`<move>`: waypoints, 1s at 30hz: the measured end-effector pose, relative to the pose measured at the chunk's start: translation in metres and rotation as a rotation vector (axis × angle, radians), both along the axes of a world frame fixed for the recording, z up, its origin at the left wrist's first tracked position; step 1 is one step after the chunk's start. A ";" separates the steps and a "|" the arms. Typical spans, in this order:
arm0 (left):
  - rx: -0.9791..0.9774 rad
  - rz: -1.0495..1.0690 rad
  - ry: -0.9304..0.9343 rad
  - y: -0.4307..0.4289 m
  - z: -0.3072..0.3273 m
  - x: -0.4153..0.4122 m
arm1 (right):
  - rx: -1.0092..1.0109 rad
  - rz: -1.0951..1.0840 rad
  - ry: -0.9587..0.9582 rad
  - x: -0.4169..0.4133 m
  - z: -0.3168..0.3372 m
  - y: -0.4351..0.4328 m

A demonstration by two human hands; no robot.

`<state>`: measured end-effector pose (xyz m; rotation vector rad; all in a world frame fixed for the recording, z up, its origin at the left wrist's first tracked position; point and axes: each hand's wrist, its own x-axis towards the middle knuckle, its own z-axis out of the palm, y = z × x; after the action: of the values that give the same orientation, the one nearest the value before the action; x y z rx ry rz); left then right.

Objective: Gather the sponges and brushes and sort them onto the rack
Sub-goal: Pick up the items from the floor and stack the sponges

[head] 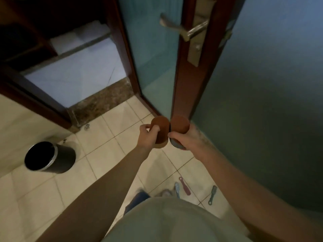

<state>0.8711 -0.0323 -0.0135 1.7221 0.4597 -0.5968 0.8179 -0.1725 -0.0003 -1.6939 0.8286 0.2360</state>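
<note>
**Two brown sponges up, one in each hand**

On my feed the person's left hand (148,137) has its fingers (154,129) curled round the lower half of a brown oval sponge, the left sponge (160,126). The right hand (187,139) grips a matching one, the right sponge (180,125), with the thumb pinching across its front. Both are held firmly. The two sponges meet edge to edge between the hands, raised in front of the dark wooden edge of the door (185,88). A grey patch shows just under the right fingers, but I cannot tell what it is.

Well back from the fingers, close to the person's feet on the right-hand side, three brushes lie on the tiled floor (108,154). The blue brush (177,189) and red brush (184,186) are side by side, and the green brush (212,194) lies apart, further right. A black bin (49,157) stands on the floor well to the left of the left fingers. The metal door handle (185,27) sits high above both hands.
</note>
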 end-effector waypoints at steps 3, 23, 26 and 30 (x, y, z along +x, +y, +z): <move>-0.039 -0.094 -0.008 -0.025 0.011 0.008 | -0.039 -0.072 -0.009 -0.007 0.015 -0.022; -0.062 -1.350 -0.223 -0.155 0.098 -0.050 | -0.260 -1.000 0.011 -0.157 0.076 -0.045; -0.091 -1.489 -0.229 -0.167 0.108 -0.087 | -0.261 -1.097 0.009 -0.199 0.088 -0.032; -0.125 -1.676 -0.283 -0.175 0.119 -0.143 | -0.345 -1.234 -0.044 -0.259 0.106 -0.011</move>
<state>0.7281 -0.2072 0.1057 1.7099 -1.3659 -1.4162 0.5589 -0.1832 0.1055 -1.1879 1.7740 -0.8184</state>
